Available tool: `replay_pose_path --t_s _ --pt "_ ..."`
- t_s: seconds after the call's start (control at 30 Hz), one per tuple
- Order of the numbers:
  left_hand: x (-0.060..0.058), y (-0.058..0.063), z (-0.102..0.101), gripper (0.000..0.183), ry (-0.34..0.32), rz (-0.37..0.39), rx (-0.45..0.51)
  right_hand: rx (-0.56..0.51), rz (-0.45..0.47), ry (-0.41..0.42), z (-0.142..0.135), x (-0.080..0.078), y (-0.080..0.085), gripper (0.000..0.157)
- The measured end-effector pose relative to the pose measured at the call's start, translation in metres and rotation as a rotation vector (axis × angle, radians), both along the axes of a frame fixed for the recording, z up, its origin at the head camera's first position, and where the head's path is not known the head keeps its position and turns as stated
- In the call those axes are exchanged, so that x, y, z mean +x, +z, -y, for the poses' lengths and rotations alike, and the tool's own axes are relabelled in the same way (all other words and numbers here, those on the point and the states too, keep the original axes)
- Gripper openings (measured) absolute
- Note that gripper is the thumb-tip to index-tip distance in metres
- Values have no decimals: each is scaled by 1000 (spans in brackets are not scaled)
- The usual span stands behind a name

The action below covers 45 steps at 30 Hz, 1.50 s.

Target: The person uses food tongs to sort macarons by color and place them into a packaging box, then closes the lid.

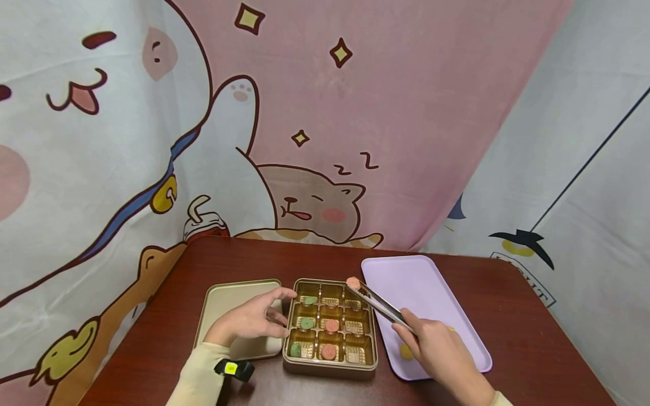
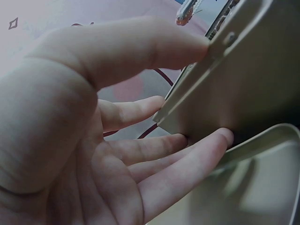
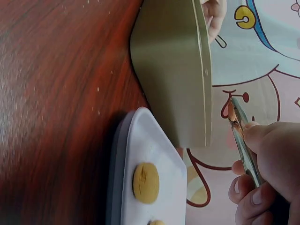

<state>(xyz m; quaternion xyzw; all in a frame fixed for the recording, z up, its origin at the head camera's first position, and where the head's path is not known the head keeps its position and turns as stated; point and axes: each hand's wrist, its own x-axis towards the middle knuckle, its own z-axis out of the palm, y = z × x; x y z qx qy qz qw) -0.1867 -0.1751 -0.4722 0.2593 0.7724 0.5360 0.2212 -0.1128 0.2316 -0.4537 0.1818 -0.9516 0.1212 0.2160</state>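
Note:
My right hand (image 1: 437, 344) holds metal tongs (image 1: 385, 308), whose tips pinch a small round pink cookie (image 1: 352, 283) above the back right compartment of a gold box (image 1: 330, 370). At the box's left side, my left hand (image 1: 251, 317) rests its thumb on the rim and its extended fingertips against the wall (image 2: 220, 93). Green cookies (image 1: 307, 323) sit in the left column of compartments. Two pink cookies (image 1: 332, 325) lie in the middle column, in the middle and front rows.
Right of the box lies a lilac tray (image 1: 406, 282) with yellow cookies (image 3: 146, 183) near its front end, partly hidden by my right hand in the head view. A gold lid (image 1: 236, 293) lies left of the box, under my left hand. Behind the table (image 1: 228, 256) hangs a printed cloth.

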Motion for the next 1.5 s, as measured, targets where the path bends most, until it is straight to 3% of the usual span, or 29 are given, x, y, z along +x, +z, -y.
replay_pose_path --t_s 0.33,0.6,1.5 --pt "0 1 0 76 5 0 -8 33 -19 41 19 -3 -3 27" --pt "0 1 -2 76 0 11 -3 64 45 24 30 -4 -3 20" --pt "0 2 0 77 10 -1 -25 60 50 33 26 0 -1 21"
